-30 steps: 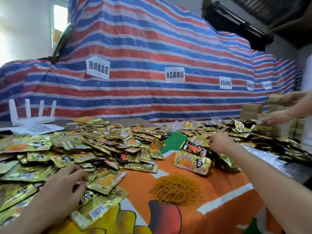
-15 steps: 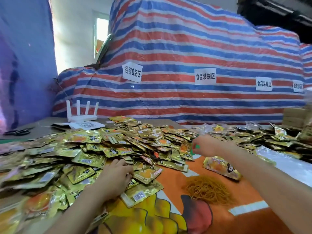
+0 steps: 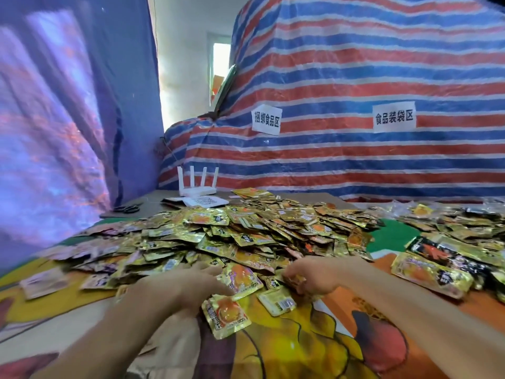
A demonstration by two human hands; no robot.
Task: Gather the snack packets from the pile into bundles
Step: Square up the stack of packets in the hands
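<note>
CHANGE: right grip (image 3: 314, 277) swung from 2 o'clock to beside left grip (image 3: 191, 285) | GRIP: right pinching snack packets (image 3: 293, 281), left unclear | WHERE: pile (image 3: 259, 231) 12 o'clock on bench (image 3: 300, 340) | STEP: likely gathering a bundle

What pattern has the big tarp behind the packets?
The tarp has red, blue and white stripes, seen in the head view.

Makeshift packing workshop: striped tarpaulin (image 3: 355, 64), paper zone signs (image 3: 266, 120), packet pile (image 3: 259, 228).
</note>
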